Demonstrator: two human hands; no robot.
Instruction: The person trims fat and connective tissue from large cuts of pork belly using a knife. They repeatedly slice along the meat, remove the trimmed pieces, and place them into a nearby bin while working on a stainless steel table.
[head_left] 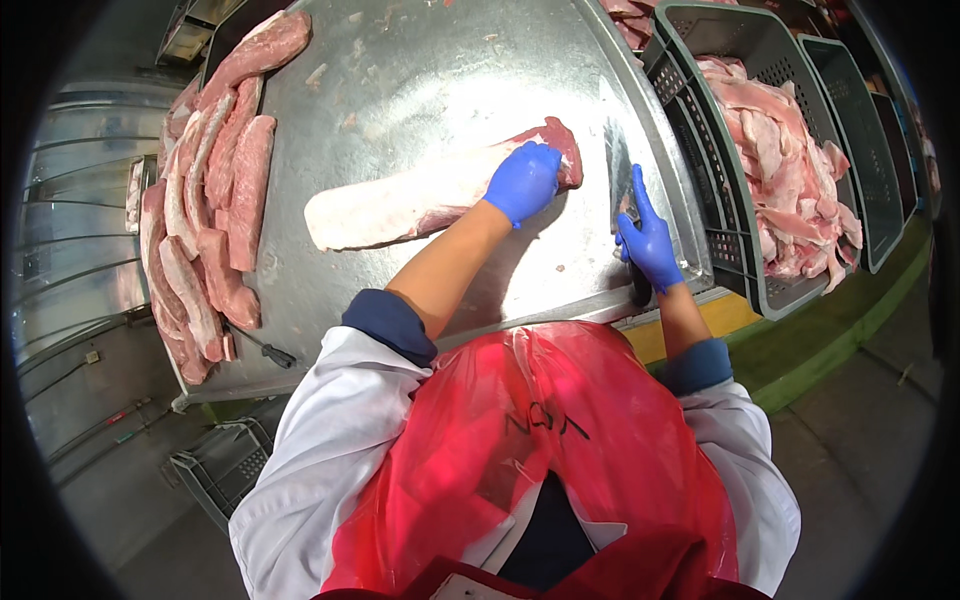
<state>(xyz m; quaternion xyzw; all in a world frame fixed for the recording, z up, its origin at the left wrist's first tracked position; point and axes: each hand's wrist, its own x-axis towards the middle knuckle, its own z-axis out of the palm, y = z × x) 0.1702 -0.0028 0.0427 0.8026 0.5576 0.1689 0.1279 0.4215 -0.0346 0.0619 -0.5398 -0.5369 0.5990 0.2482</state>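
Note:
A long pork loin [380, 208] with a pale fat layer and a darker red right end lies across the metal worktable [390, 70]. My blue-gloved left hand [523, 183] grips it near that right end, fingers curled onto the meat. To the right of the loin, my blue-gloved right hand [648, 240] is closed on a knife [618, 160], with the index finger extended along it. The long blade points away from me, near the table's raised right rim; the hand partly hides the dark handle.
Several trimmed meat strips [245, 190] lie along the table's left side, beside a black-handled tool [277, 355]. At right, a grey perforated crate [690, 130] holds pale trimmings, with another crate [850, 110] beyond it. Another crate [222, 470] sits low at the lower left.

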